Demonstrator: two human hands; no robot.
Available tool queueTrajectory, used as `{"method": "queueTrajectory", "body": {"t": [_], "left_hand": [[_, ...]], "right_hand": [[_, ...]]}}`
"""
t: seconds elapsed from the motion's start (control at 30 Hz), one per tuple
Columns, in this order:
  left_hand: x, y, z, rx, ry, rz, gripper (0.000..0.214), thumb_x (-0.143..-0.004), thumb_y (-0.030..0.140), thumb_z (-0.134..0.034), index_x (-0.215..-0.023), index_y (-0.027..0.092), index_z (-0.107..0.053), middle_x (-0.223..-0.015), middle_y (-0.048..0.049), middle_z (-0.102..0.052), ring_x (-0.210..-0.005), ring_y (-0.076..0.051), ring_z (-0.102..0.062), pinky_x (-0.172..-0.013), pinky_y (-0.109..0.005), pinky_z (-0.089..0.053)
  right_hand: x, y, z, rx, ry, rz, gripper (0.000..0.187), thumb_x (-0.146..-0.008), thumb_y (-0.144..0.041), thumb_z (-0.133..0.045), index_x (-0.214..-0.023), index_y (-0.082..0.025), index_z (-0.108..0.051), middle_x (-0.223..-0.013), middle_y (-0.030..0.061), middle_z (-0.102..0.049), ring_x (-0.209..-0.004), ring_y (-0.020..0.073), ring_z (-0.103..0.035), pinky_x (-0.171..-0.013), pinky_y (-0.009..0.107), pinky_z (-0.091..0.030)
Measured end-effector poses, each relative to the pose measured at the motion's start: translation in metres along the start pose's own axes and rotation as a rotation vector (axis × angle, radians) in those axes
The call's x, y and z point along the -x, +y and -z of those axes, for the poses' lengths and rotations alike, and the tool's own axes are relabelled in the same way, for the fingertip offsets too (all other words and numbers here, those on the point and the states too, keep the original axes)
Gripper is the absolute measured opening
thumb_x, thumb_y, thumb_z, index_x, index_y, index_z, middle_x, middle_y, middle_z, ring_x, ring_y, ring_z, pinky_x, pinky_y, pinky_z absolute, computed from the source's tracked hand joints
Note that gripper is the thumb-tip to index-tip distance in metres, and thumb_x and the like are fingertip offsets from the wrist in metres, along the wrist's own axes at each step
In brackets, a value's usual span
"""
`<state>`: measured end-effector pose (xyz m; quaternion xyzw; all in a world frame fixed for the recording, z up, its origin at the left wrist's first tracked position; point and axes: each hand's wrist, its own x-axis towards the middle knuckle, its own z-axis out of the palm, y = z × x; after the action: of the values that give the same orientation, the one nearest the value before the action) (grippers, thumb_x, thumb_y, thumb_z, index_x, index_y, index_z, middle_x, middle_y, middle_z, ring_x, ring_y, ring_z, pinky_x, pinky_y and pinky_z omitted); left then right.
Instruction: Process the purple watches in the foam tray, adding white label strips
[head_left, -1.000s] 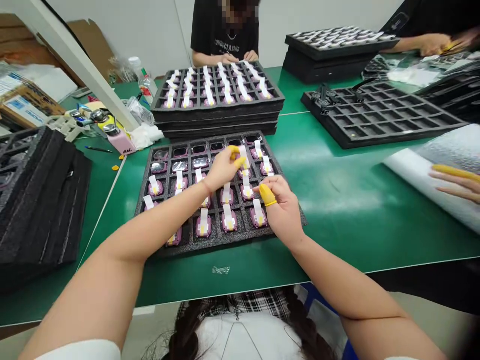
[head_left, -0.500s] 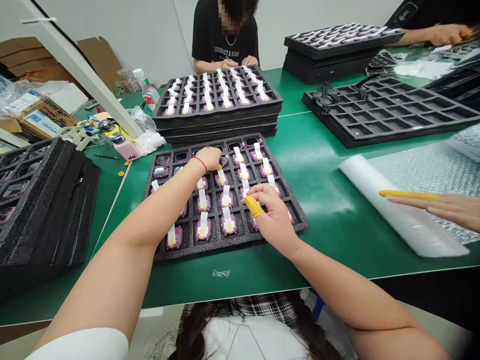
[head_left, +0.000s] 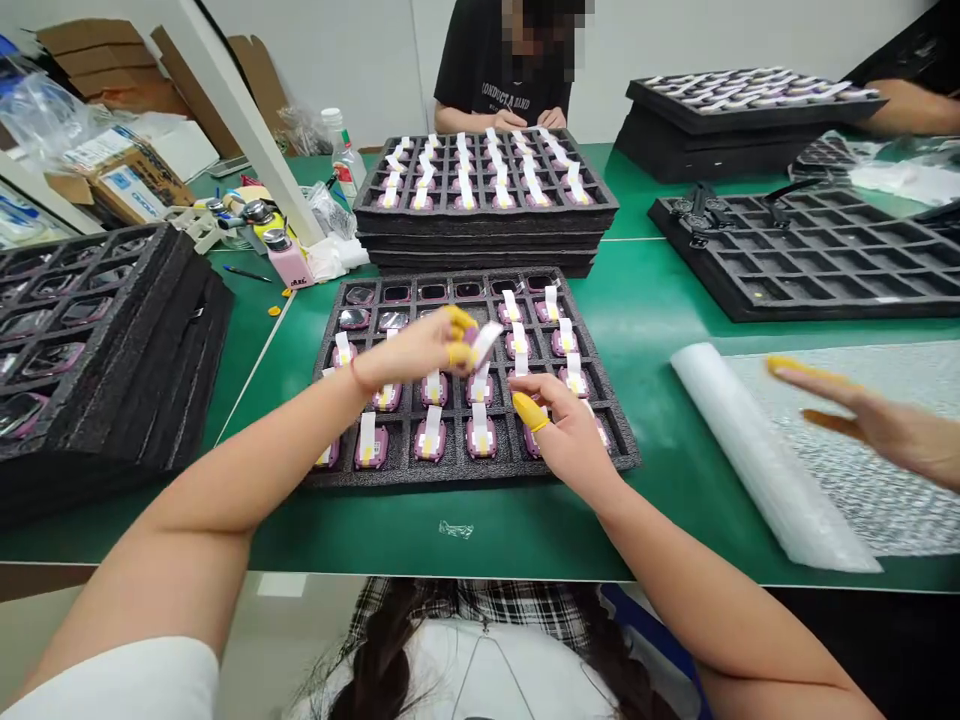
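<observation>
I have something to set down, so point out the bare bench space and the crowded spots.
Barest is the green tabletop between the foam tray and the bubble-wrap roll. A narrower strip lies before the tray, with a plastic scrap on it. Crowded: rear left, around the pink pump bottle, and behind the tray, where stacked trays stand.

On the surface (head_left: 360, 545) before us lies a compartment tray (head_left: 457, 474), with devices (head_left: 481, 438) in its cells. Behind it we see a tray stack (head_left: 480, 240); to our left stands another stack (head_left: 154, 400), a pump bottle (head_left: 289, 266) between the two. To our right lies a sheet roll (head_left: 765, 455), and beyond that roll, a second tray (head_left: 829, 295).
</observation>
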<state>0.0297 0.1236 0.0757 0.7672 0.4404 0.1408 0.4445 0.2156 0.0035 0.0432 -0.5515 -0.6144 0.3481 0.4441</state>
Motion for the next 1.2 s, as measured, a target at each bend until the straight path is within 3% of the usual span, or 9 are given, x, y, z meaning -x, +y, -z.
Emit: {"method": "queueTrajectory", "body": {"t": [0.07, 0.13, 0.27, 0.43, 0.57, 0.67, 0.8, 0.97, 1.2], "left_hand": [[0.042, -0.008, -0.025, 0.322, -0.070, -0.009, 0.032, -0.086, 0.013, -0.052, -0.116, 0.018, -0.041, -0.098, -0.0051, -0.067, -0.077, -0.014, -0.071, -0.068, -0.029, -0.060], [0.076, -0.017, -0.049, 0.539, -0.136, 0.022, 0.030, -0.087, 0.020, -0.056, -0.114, 0.020, -0.043, -0.095, -0.0031, -0.066, -0.078, -0.013, -0.070, -0.069, -0.029, -0.059], [0.106, -0.032, -0.075, 0.523, -0.124, 0.022, 0.028, -0.088, 0.022, -0.056, -0.115, 0.019, -0.048, -0.090, -0.0023, -0.067, -0.078, -0.013, -0.067, -0.068, -0.027, -0.055], [0.105, -0.040, -0.079, 0.123, 0.049, -0.229, 0.019, -0.091, 0.023, -0.057, -0.110, 0.019, -0.059, -0.093, -0.0024, -0.065, -0.082, -0.014, -0.061, -0.071, -0.029, -0.051], [0.106, -0.044, -0.081, -0.065, 0.192, -0.407, 0.012, -0.091, 0.022, -0.062, -0.102, 0.019, -0.064, -0.105, -0.0052, -0.066, -0.101, -0.018, -0.057, -0.089, -0.035, -0.048], [0.109, -0.047, -0.082, -0.079, 0.225, -0.422, 0.007, -0.091, 0.019, -0.061, -0.096, 0.018, -0.066, -0.108, -0.0056, -0.066, -0.101, -0.017, -0.057, -0.092, -0.036, -0.047], [0.110, -0.049, -0.083, -0.080, 0.254, -0.450, 0.008, -0.092, 0.020, -0.060, -0.097, 0.017, -0.066, -0.106, -0.0058, -0.067, -0.100, -0.017, -0.057, -0.089, -0.034, -0.048], [0.110, -0.047, -0.082, -0.086, 0.239, -0.460, 0.009, -0.093, 0.020, -0.060, -0.094, 0.017, -0.068, -0.106, -0.0054, -0.067, -0.098, -0.016, -0.057, -0.088, -0.033, -0.047], [0.108, -0.048, -0.082, -0.087, 0.199, -0.447, 0.010, -0.094, 0.025, -0.059, -0.094, 0.021, -0.069, -0.108, -0.0037, -0.067, -0.099, -0.016, -0.058, -0.090, -0.034, -0.047]], "right_hand": [[0.004, -0.002, -0.006, -0.080, -0.118, -0.080, 0.030, -0.083, -0.035, -0.061, -0.109, -0.020, -0.061, -0.102, 0.0075, -0.066, -0.090, 0.0190, -0.060, -0.082, 0.038, -0.050], [0.009, -0.003, -0.013, -0.111, -0.201, -0.143, 0.026, -0.081, -0.034, -0.064, -0.102, -0.019, -0.061, -0.093, 0.0052, -0.065, -0.081, 0.0165, -0.058, -0.076, 0.035, -0.050], [0.015, -0.005, -0.023, -0.059, -0.260, -0.151, 0.012, -0.080, -0.027, -0.066, -0.087, -0.019, -0.061, -0.083, 0.0016, -0.059, -0.074, 0.0136, -0.054, -0.068, 0.030, -0.048], [0.016, -0.001, -0.025, -0.012, -0.294, -0.039, 0.008, -0.082, -0.018, -0.065, -0.078, -0.019, -0.058, -0.079, -0.0003, -0.055, -0.070, 0.0115, -0.051, -0.064, 0.027, -0.047], [0.017, 0.000, -0.018, 0.092, -0.308, 0.370, 0.011, -0.084, -0.010, -0.064, -0.080, -0.021, -0.062, -0.088, 0.0019, -0.057, -0.079, 0.0117, -0.057, -0.067, 0.025, -0.050], [0.016, -0.002, -0.009, 0.230, -0.453, 0.631, 0.013, -0.087, -0.007, -0.058, -0.086, -0.020, -0.062, -0.094, 0.0055, -0.061, -0.085, 0.0129, -0.060, -0.070, 0.026, -0.053], [0.013, -0.007, 0.000, 0.284, -0.617, 0.584, 0.007, -0.090, -0.026, -0.063, -0.092, -0.019, -0.064, -0.105, 0.0104, -0.065, -0.096, 0.0175, -0.063, -0.078, 0.030, -0.057], [0.014, -0.008, -0.006, 0.249, -0.545, 0.467, 0.003, -0.092, -0.019, -0.059, -0.094, -0.019, -0.060, -0.093, 0.0068, -0.067, -0.088, 0.0156, -0.064, -0.076, 0.028, -0.055], [0.018, -0.009, -0.006, 0.452, -0.521, 0.531, 0.010, -0.093, -0.016, -0.054, -0.100, -0.020, -0.060, -0.095, 0.0066, -0.071, -0.088, 0.0195, -0.064, -0.072, 0.033, -0.048]]}}
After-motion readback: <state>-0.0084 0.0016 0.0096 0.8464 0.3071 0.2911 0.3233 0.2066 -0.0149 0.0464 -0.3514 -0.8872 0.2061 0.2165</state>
